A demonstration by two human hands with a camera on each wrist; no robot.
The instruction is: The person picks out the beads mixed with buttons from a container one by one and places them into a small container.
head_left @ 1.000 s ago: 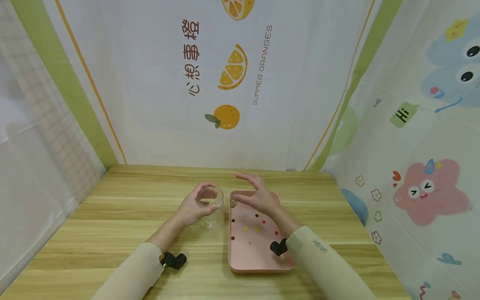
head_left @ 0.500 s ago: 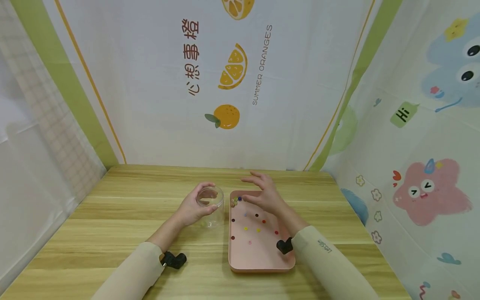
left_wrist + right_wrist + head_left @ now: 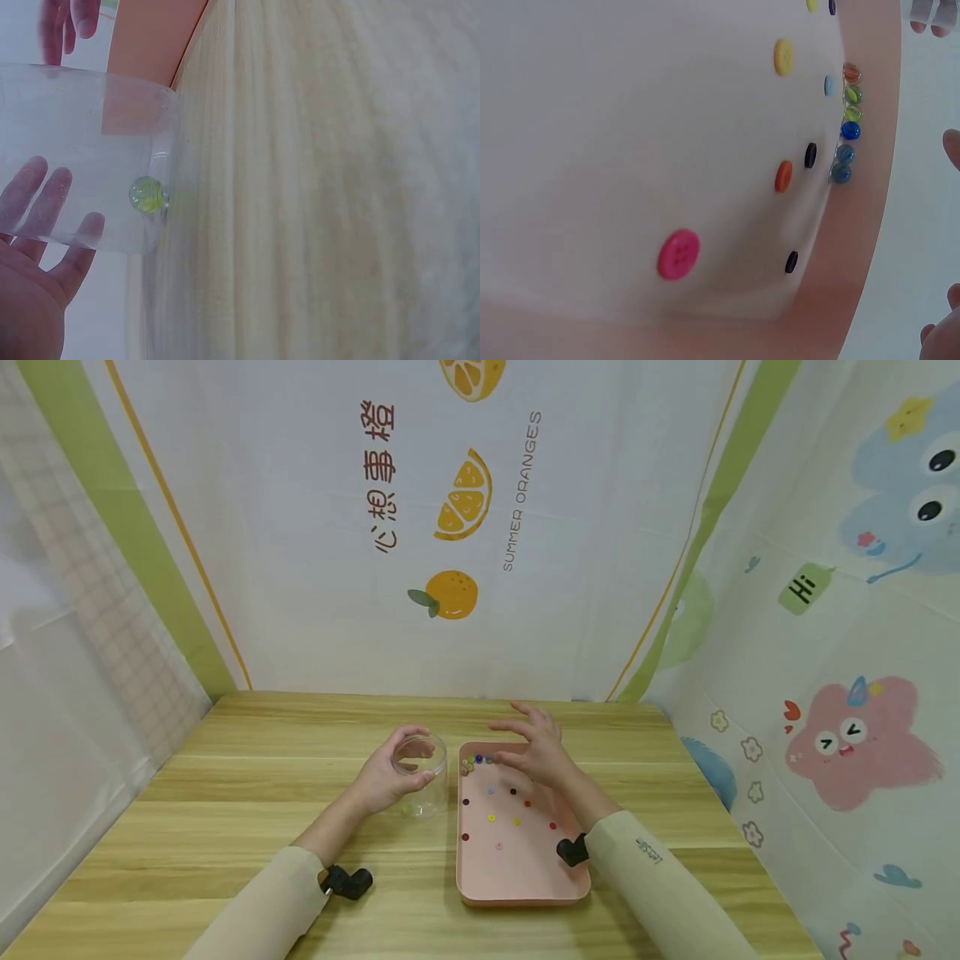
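My left hand [image 3: 382,781] grips a clear jar [image 3: 433,793] around its upper part, thumb and fingers on opposite sides. The jar stands mouth up left of a pink tray [image 3: 517,881]. A yellow-green glass marble [image 3: 146,195] lies at the jar's bottom in the left wrist view. Over the tray's far end hovers my right hand [image 3: 542,758], fingers spread, nothing visible between them. Close by its thumb, several marbles line the tray's far wall, among them a dark blue marble [image 3: 850,130]. Part of that far end is hidden by the hand.
Buttons lie scattered over the tray floor, including a pink button [image 3: 679,255], an orange button [image 3: 783,176] and a yellow button [image 3: 783,57]. The wooden table [image 3: 300,760] meets a printed cloth [image 3: 337,635] at the back. Another cloth hangs at the right.
My right hand has moved right, away from the jar side, uncovering blue marbles along the far wall. The left hand and jar stay in place.
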